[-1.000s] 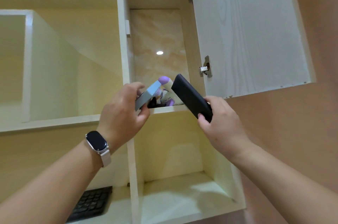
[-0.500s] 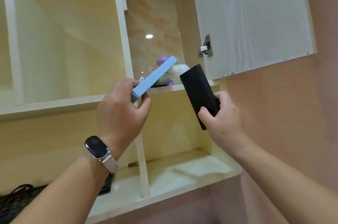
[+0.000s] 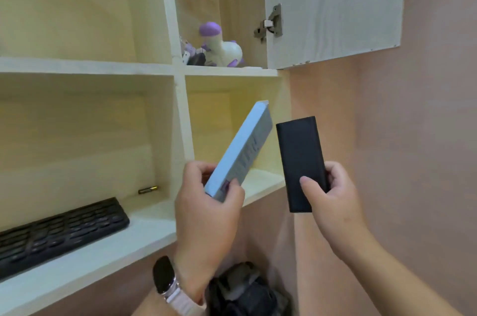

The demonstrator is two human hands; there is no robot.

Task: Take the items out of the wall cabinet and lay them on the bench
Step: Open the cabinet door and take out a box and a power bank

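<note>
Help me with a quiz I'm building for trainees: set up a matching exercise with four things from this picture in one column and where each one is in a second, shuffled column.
Things
1. blue box
2. black power bank
3. keyboard
4. purple and white toy

Places
A. on the upper shelf, beside the open cabinet door
B. held in the right hand
C. lying on the lower left shelf
D. held in the left hand

Pairs: 1-D, 2-B, 3-C, 4-A
</note>
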